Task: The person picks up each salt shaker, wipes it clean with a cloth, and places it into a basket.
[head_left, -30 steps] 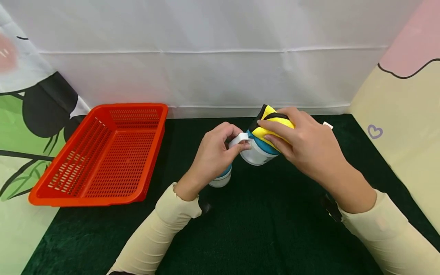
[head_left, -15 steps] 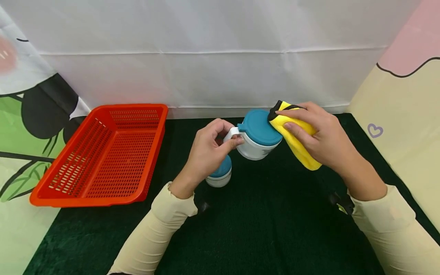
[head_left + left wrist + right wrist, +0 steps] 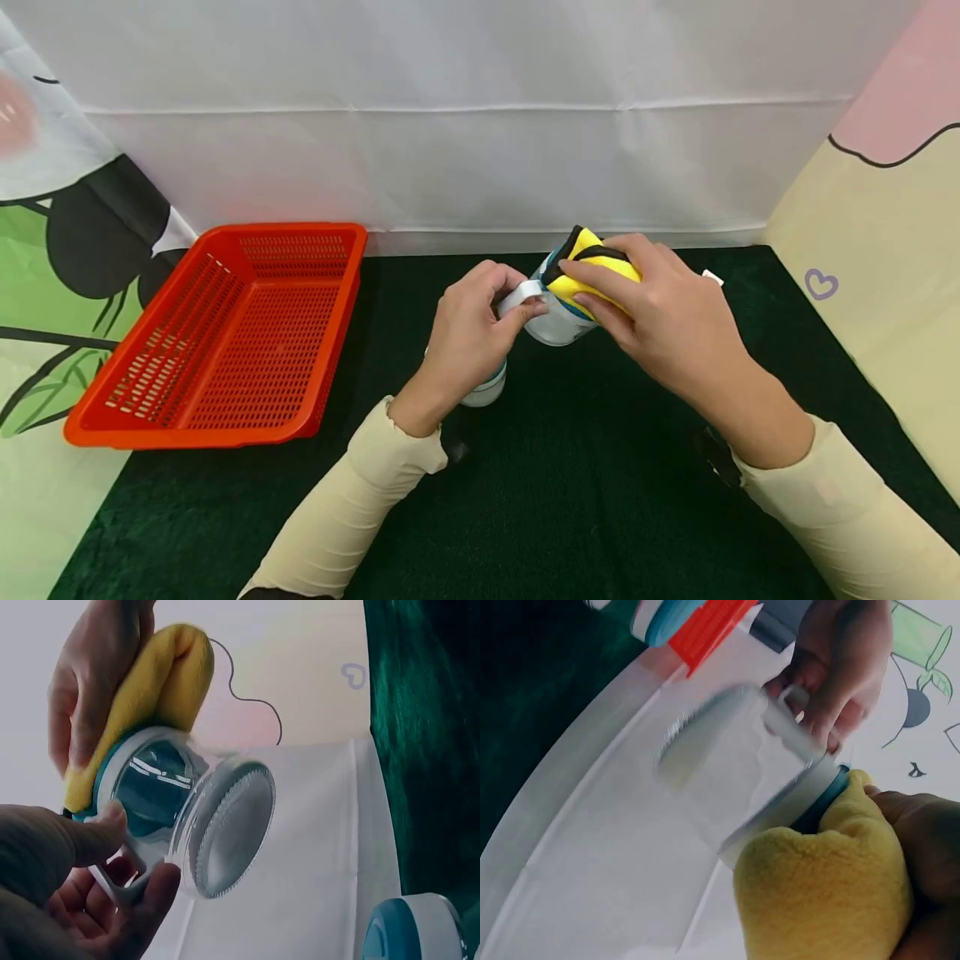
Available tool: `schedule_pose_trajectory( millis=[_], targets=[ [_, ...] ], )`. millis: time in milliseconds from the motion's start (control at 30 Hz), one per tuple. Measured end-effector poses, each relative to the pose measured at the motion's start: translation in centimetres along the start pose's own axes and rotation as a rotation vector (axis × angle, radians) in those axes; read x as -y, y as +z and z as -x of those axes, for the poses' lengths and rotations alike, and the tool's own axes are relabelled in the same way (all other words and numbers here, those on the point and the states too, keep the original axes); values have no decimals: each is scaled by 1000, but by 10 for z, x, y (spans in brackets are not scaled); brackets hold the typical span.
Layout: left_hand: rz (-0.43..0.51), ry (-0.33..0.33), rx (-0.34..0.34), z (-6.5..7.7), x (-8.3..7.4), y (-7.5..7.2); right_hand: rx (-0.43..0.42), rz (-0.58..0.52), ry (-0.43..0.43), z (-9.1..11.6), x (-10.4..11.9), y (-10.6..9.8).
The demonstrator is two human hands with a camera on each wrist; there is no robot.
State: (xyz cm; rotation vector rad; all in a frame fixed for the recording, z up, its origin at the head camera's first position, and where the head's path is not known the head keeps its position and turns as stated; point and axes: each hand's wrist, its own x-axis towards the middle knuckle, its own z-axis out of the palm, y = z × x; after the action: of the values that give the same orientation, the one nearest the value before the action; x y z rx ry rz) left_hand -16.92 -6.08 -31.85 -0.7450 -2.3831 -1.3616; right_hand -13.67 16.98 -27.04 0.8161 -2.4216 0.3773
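Observation:
My left hand [image 3: 474, 329] grips the white handle [image 3: 522, 293] of a clear seasoning jar [image 3: 553, 327] with a blue lid, held up over the table and tilted. In my right hand [image 3: 678, 325] is a folded yellow cloth [image 3: 588, 271] with black edging, pressed over the lid and covering most of it. The left wrist view shows the jar's clear ridged base [image 3: 236, 832] facing outward, and the right wrist view shows the cloth [image 3: 821, 892] bunched against the lid. A second jar [image 3: 487, 390] with a blue lid stands on the table, partly hidden behind my left wrist.
A red-orange plastic basket [image 3: 315, 417] with slotted sides stands on the left of the dark green tablecloth [image 3: 570, 500]. A white cloth backdrop [image 3: 480, 175] rises behind the table, with printed panels at both sides. A small white tag [image 3: 712, 277] shows beyond my right hand.
Half a second ago the cloth was at the lid's right edge, with the lid in view. Now my right hand has moved left and the cloth covers the lid again. The jar stays in my left hand.

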Motion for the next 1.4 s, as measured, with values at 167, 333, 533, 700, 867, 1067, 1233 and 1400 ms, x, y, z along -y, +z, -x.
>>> schedule_pose_trajectory(
  millis=[167,333,533,700,867,1067,1233,1400],
  targets=[
    [52,-82,-36,-1,-1,-6,-39,-8,-21,13,0,0],
    [100,-103,-46,-1,-1,-13,-73,-31,22,22,-12,-1],
    [119,-100,-51,-1,-1,-18,-70,-37,97,26,-26,-1],
    [171,-116,-50,-2,-2,-22,-37,-14,154,28,-35,0],
    [229,-114,-75,-4,-4,-30,11,20,188,33,-42,2],
    [199,-89,-132,-5,-8,-46,51,42,212,38,-47,4],
    [170,-76,-153,-4,-11,-60,104,70,245,42,-50,4],
    [161,-74,-181,-3,-15,-78,156,71,285,45,-52,4]
  ],
)
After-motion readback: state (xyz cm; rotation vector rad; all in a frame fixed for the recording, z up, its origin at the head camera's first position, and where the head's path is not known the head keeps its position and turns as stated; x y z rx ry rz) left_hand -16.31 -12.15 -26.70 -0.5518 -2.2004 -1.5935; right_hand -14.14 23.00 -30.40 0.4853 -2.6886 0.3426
